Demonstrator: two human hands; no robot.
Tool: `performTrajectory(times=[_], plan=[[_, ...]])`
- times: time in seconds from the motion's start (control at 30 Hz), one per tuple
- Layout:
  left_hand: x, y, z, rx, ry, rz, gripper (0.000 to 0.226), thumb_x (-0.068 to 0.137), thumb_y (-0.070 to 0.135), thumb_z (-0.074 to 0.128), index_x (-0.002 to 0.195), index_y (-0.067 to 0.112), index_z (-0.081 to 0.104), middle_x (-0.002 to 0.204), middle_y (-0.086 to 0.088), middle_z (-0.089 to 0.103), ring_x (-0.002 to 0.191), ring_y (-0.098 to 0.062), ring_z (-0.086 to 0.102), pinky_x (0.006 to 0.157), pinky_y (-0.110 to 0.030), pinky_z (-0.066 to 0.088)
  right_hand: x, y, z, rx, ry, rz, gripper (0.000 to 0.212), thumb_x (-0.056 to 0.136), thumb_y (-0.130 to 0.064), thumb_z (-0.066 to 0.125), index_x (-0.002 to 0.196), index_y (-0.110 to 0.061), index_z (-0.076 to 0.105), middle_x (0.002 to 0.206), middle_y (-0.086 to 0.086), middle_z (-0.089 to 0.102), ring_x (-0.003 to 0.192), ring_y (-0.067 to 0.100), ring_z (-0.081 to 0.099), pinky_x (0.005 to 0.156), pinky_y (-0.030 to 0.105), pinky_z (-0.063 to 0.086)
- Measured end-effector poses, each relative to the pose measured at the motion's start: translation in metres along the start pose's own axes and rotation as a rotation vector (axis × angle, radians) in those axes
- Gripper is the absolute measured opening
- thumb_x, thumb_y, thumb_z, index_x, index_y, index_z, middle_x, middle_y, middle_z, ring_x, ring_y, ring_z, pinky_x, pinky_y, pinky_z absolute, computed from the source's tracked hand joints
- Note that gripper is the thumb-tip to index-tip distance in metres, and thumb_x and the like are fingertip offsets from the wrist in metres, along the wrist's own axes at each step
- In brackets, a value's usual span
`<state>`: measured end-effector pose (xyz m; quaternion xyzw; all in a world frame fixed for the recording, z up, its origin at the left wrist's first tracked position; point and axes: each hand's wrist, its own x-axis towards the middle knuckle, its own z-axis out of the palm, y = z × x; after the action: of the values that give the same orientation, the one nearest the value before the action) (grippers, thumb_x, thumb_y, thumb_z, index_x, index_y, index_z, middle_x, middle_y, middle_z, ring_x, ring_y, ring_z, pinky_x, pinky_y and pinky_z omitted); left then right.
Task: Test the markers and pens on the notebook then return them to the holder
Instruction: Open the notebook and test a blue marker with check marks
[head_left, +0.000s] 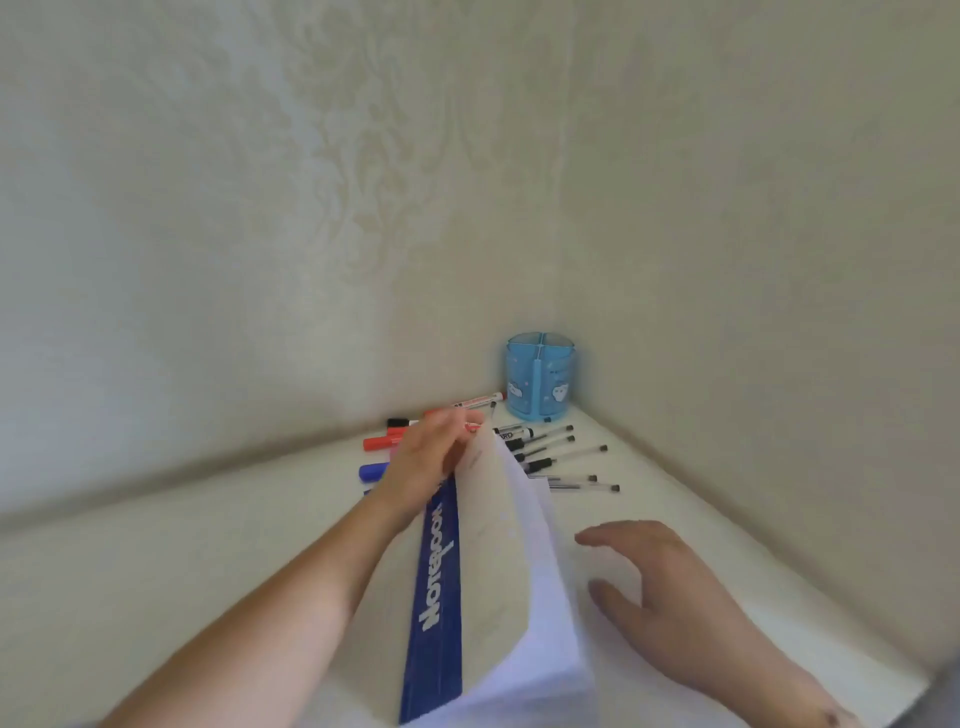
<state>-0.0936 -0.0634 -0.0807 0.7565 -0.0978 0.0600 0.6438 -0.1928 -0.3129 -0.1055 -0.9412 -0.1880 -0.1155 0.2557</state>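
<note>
Left hand (428, 457) fingers grip the raised notebook (488, 545) cover at its far edge. Right hand (660, 587) fingers spread, flat beside the pages.

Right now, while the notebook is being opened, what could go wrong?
The left hand lifts the notebook cover right beside the markers. If the cover swings down that way, it might land on them or knock them.

The pens are round and lie loose just behind the notebook, so a bump could send them rolling.

The right hand is open, its fingers on the pages, so the raised sheets might flop back down.
</note>
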Motion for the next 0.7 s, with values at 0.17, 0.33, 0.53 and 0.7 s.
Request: performTrajectory(times=[0.17,0.33,0.53,0.7], plan=[[-0.008,0.007,-0.071,-0.514,0.002,-0.102,0.060,0.093,0.055,0.034,0.107,0.006,0.066,0.068,-0.008,0.060,0.054,-0.025,0.058,0.053,-0.026,0.048,-0.006,0.004,0.020,-0.016,-0.188,0.000,0.056,0.073,-0.036,0.053,0.129,-0.034,0.054,0.132,-0.018,0.048,0.130,0.011,0.036,0.109,0.023,0.028],[-0.036,-0.001,-0.123,-0.045,0.016,-0.121,0.051,0.071,0.051,0.065,0.107,0.015,0.068,0.078,-0.009,0.064,0.072,-0.028,0.065,0.069,-0.032,0.050,-0.003,-0.006,0.025,-0.099,-0.180,-0.020,0.046,0.086,-0.035,0.040,0.129,-0.048,0.050,0.142,-0.020,0.041,0.141,0.020,0.025,0.115,0.041,0.022],[-0.054,-0.002,-0.136,0.497,-0.078,-0.044,0.025,0.072,0.027,0.078,0.095,0.034,0.070,0.089,0.013,0.071,0.080,-0.003,0.064,0.083,-0.028,0.047,-0.001,-0.094,0.026,0.008,-0.257,-0.134,0.077,0.075,-0.083,0.010,0.136,-0.044,0.037,0.141,-0.020,0.041,0.138,0.013,0.027,0.115,0.049,0.015],[-0.051,0.021,-0.122,0.295,0.189,0.245,0.024,0.084,0.017,0.065,0.089,0.040,0.072,0.092,0.017,0.072,0.091,-0.007,0.063,0.084,-0.018,0.048,-0.015,-0.128,0.069,0.010,-0.498,-0.153,0.071,0.081,-0.078,0.000,0.129,-0.047,0.044,0.129,-0.003,0.058,0.125,0.017,0.054,0.097,0.061,0.042]])
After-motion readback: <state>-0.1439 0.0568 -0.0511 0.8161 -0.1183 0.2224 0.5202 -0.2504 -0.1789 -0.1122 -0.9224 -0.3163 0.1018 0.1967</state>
